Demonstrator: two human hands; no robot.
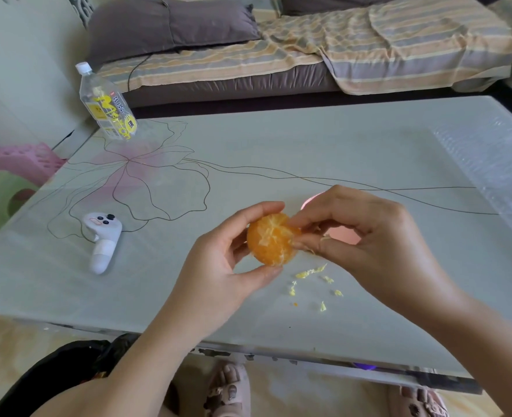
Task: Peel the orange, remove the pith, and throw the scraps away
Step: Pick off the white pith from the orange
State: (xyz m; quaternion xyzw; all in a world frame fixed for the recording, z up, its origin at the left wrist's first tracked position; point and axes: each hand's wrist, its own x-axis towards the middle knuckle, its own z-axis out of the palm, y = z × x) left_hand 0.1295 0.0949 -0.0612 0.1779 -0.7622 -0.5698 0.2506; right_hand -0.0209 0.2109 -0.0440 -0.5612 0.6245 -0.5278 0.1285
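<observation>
Yellow illegible bottle label [110,115], peeled orange [271,239]

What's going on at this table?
A person is cleaning a peeled orange. The left hand holds it above the table, while the right hand pinches pith off its side. Small scraps lie on the table below, not yet thrown away.

Both forearms are shown bare down to the left hand [218,266] and the right hand [378,236]. Pale pink open-toed slippers [227,397], marked with small dark patterns, are worn on the feet.
</observation>
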